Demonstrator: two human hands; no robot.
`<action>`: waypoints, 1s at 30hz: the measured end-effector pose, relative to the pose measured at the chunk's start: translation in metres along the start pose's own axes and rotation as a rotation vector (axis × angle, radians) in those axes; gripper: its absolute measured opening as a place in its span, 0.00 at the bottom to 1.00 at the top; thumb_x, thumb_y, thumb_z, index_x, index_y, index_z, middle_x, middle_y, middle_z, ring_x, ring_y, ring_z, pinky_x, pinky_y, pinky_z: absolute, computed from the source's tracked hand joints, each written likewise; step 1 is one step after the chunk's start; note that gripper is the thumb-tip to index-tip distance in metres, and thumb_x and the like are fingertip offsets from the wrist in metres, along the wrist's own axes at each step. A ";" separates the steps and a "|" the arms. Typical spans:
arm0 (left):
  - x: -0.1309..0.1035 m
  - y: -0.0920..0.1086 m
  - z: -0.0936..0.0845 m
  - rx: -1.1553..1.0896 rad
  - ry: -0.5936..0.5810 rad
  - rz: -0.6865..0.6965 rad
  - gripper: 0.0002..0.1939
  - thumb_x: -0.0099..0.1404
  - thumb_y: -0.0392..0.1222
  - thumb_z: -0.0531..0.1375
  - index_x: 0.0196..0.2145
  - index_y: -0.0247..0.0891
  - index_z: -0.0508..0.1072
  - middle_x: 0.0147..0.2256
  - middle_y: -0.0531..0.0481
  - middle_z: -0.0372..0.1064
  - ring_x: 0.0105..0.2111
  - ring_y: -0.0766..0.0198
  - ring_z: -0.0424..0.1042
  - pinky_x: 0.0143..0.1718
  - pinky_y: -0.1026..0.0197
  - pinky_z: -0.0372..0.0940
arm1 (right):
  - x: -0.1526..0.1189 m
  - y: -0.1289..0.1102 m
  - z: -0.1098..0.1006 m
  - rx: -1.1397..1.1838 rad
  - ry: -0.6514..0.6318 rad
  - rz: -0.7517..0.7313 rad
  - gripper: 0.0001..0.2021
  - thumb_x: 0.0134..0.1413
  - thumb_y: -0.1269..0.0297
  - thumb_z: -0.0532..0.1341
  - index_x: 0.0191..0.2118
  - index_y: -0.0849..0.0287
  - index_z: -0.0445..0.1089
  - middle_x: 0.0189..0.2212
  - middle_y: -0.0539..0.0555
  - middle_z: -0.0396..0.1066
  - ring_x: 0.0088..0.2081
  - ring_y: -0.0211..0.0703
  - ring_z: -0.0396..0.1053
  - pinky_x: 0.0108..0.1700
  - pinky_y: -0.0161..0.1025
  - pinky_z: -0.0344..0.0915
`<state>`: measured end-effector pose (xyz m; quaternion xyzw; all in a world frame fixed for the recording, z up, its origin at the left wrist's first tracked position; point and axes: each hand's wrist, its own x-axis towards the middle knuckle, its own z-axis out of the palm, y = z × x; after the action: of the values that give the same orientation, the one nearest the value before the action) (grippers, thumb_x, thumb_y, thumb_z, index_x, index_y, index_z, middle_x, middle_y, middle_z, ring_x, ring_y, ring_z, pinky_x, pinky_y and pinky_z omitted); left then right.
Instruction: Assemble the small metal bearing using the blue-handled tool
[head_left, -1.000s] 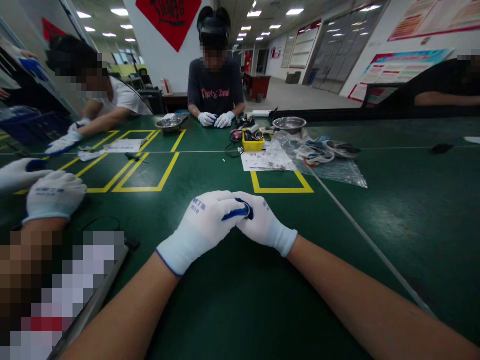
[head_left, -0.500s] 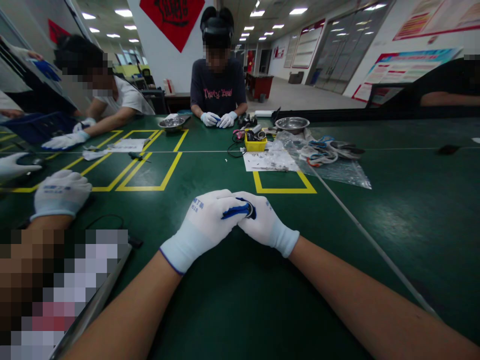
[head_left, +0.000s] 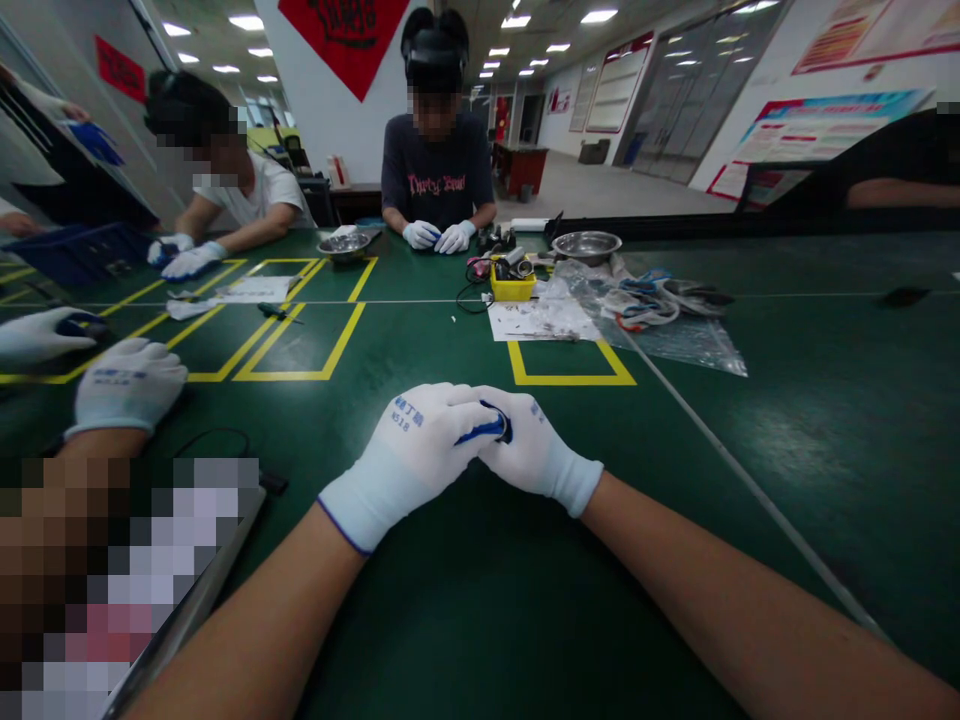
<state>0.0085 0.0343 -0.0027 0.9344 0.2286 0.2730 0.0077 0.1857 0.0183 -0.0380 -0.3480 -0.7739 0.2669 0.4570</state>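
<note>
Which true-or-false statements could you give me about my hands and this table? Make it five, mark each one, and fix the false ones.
1. The left hand and the right hand are close together. True.
2. Both of these hands are bare. False: both wear white gloves.
3. The yellow box has things in it. True.
4. The plastic bag lies left of the yellow box in the picture. False: it lies to the right.
5. The table is bright red. False: it is green.
</note>
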 end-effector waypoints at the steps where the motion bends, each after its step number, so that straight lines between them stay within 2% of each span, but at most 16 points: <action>1: 0.001 0.001 -0.001 0.043 -0.018 0.008 0.08 0.70 0.34 0.63 0.43 0.40 0.82 0.40 0.48 0.80 0.40 0.58 0.78 0.43 0.55 0.72 | 0.000 0.001 0.000 -0.008 0.003 -0.008 0.11 0.56 0.73 0.62 0.44 0.58 0.75 0.40 0.55 0.80 0.39 0.46 0.77 0.44 0.43 0.73; 7: 0.006 0.012 -0.007 0.287 -0.180 0.020 0.07 0.66 0.31 0.63 0.40 0.38 0.79 0.40 0.47 0.79 0.36 0.56 0.75 0.37 0.55 0.67 | -0.001 0.004 -0.001 -0.019 0.010 -0.039 0.11 0.53 0.74 0.62 0.43 0.58 0.74 0.40 0.56 0.80 0.39 0.47 0.77 0.42 0.43 0.73; 15: 0.009 0.020 -0.004 0.292 -0.193 0.000 0.09 0.67 0.29 0.61 0.42 0.37 0.79 0.42 0.45 0.78 0.38 0.55 0.75 0.39 0.52 0.69 | -0.001 0.003 -0.003 -0.017 0.024 -0.039 0.08 0.57 0.70 0.63 0.43 0.57 0.75 0.40 0.55 0.80 0.41 0.49 0.78 0.44 0.45 0.74; 20: 0.008 0.020 0.004 0.140 -0.097 -0.183 0.07 0.68 0.32 0.61 0.40 0.38 0.79 0.45 0.44 0.78 0.43 0.52 0.77 0.45 0.48 0.72 | -0.003 0.004 0.000 0.008 0.050 0.018 0.16 0.54 0.72 0.62 0.50 0.56 0.74 0.48 0.57 0.80 0.49 0.52 0.78 0.52 0.50 0.74; 23: 0.008 0.018 0.007 -0.036 -0.029 -0.336 0.05 0.70 0.37 0.62 0.39 0.40 0.80 0.43 0.46 0.79 0.43 0.54 0.78 0.47 0.49 0.74 | -0.003 0.004 0.001 0.008 0.068 0.052 0.20 0.53 0.74 0.62 0.53 0.55 0.74 0.51 0.57 0.80 0.52 0.54 0.78 0.57 0.53 0.72; 26: 0.010 0.018 0.007 -0.172 0.008 -0.455 0.03 0.67 0.36 0.65 0.38 0.41 0.79 0.40 0.49 0.78 0.42 0.55 0.78 0.47 0.50 0.74 | -0.002 0.005 0.002 -0.018 0.077 0.067 0.21 0.53 0.73 0.62 0.54 0.56 0.74 0.50 0.57 0.80 0.52 0.54 0.78 0.57 0.53 0.73; 30: 0.013 0.019 0.007 -0.213 0.083 -0.585 0.09 0.61 0.37 0.69 0.39 0.39 0.75 0.39 0.49 0.76 0.40 0.56 0.77 0.43 0.51 0.74 | -0.002 0.007 0.003 -0.032 0.087 0.054 0.21 0.54 0.72 0.62 0.55 0.58 0.73 0.51 0.59 0.79 0.52 0.53 0.78 0.56 0.51 0.74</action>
<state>0.0295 0.0236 0.0005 0.8111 0.4579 0.3195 0.1743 0.1860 0.0203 -0.0452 -0.3872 -0.7477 0.2515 0.4773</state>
